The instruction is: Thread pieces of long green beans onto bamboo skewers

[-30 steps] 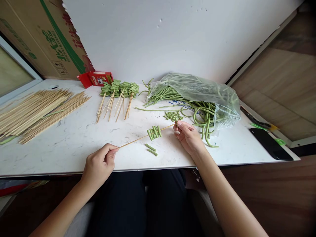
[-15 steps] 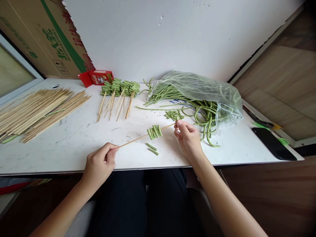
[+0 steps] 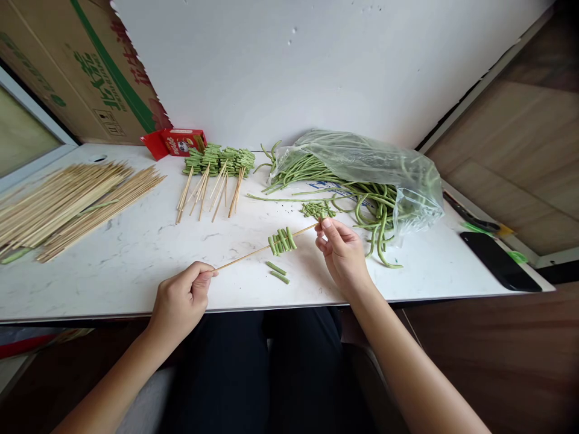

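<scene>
My left hand (image 3: 183, 295) is closed around the lower end of a thin bamboo skewer (image 3: 242, 258), which slants up to the right. Several short pieces of long bean (image 3: 282, 240) are threaded crosswise along it, side by side. At the skewer's far end my right hand (image 3: 342, 253) pinches a bean piece, a bit of green showing at the fingertips; most of it is hidden by them. Two loose bean pieces (image 3: 277, 272) lie on the white table below the skewer. Behind my right fingers is a small heap of cut beans (image 3: 316, 209).
Finished bean skewers (image 3: 219, 161) are stacked at the back, by a red box (image 3: 181, 142). Bare bamboo skewers (image 3: 76, 199) spread over the left. A plastic bag (image 3: 362, 158) of long beans lies back right; a black phone (image 3: 500, 262) and a knife (image 3: 470, 212) are far right.
Both hands and the skewer keep nearly the same pose. The whole view has shifted very slightly; no bean piece has visibly moved along the skewer.
</scene>
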### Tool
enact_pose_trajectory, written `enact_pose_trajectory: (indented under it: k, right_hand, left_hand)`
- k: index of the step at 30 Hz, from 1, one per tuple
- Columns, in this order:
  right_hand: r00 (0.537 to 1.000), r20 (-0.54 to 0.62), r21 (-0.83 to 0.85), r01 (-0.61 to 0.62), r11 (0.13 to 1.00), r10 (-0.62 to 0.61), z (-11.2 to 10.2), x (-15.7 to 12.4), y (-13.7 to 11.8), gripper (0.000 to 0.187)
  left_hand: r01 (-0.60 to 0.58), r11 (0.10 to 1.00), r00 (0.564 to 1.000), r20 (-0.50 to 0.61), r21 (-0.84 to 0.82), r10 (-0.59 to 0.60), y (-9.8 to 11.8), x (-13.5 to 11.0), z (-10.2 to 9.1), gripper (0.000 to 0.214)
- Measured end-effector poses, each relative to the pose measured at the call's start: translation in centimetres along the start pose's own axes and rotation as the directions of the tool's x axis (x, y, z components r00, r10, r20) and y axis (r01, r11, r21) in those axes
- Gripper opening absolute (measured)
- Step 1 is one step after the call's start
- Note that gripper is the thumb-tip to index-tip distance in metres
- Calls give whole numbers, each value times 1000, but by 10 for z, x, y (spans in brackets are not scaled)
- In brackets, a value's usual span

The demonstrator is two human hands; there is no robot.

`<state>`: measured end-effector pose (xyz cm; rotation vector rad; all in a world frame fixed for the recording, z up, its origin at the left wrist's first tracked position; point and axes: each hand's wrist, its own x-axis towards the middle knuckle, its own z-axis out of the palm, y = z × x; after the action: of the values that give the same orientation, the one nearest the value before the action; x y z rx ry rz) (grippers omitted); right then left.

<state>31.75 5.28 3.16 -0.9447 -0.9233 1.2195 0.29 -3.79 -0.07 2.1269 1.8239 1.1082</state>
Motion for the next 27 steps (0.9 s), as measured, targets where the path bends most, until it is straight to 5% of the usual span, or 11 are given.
enact_pose_trajectory:
  k: [27]
  right_hand:
    - [995,-92,56,-33,998,38,4,-5,13,35]
  left_hand:
    - [-18,996,1000,-14,88,19,3,1,1,21]
